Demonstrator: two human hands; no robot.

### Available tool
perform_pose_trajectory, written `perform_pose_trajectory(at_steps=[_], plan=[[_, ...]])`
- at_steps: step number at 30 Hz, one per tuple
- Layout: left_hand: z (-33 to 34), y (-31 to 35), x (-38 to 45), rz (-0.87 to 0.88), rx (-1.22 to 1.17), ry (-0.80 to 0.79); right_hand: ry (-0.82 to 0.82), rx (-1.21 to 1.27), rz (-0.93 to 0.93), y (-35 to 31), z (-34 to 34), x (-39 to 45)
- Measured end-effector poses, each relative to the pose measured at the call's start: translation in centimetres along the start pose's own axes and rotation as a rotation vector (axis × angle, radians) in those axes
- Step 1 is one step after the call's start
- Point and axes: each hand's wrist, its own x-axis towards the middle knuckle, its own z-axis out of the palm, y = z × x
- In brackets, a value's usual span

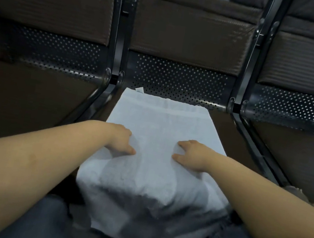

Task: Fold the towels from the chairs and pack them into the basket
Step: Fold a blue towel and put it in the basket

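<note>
A white towel (158,119) lies lengthwise on the middle chair seat (237,137), its near end hanging over the seat's front edge toward my legs. A small tag sticks out at its far edge. My left hand (122,140) lies on the towel's left side and my right hand (191,155) on its right side. Both hands' fingers curl into the cloth and bunch it slightly. No basket is in view.
Three dark padded chairs stand in a row with black metal frames (117,51) between them. The left seat (27,102) and right seat (300,158) are bare. Perforated metal panels (179,79) run under the backrests. My jeans-clad legs (39,221) are at the bottom.
</note>
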Motion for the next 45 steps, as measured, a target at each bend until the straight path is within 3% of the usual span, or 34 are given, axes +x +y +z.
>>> perform_pose_trajectory(at_steps=[4,8,11,17,23,28,34,36,41,45], plan=[[1.0,-2.5,-3.2,-0.105,-0.061,0.038,-0.063,0.021,0.134,2.9,-0.5,-3.6],[2.4,-4.9,-4.4,-0.247,-0.252,0.157,0.052,0.091,0.282,5.5,-0.6,-5.9],[2.9,-5.1,-4.9,-0.303,-0.38,0.157,0.105,0.186,0.393,6.3,-0.4,-6.6],[3.1,-4.2,-5.4,-0.321,-0.56,0.162,-0.017,0.387,0.491,6.3,-0.5,-7.3],[2.2,-4.2,-6.6,-0.139,-1.09,0.236,0.157,1.053,0.365,7.4,-0.7,-7.7],[2.0,-5.9,-7.9,0.018,-1.182,0.255,0.222,1.163,0.144,8.9,-1.3,-8.8],[2.5,-7.0,-9.5,0.093,-1.091,0.223,0.004,1.023,0.09,10.2,-1.0,-9.6],[2.6,-7.4,-9.7,0.077,-0.927,0.253,-0.011,0.813,0.062,9.9,-1.2,-10.0],[2.8,-6.8,-10.1,0.042,-0.558,0.395,0.132,0.515,0.091,8.4,-1.5,-10.4],[2.6,-6.8,-10.6,0.041,-0.397,0.469,0.263,0.485,0.093,8.1,-2.0,-10.8]])
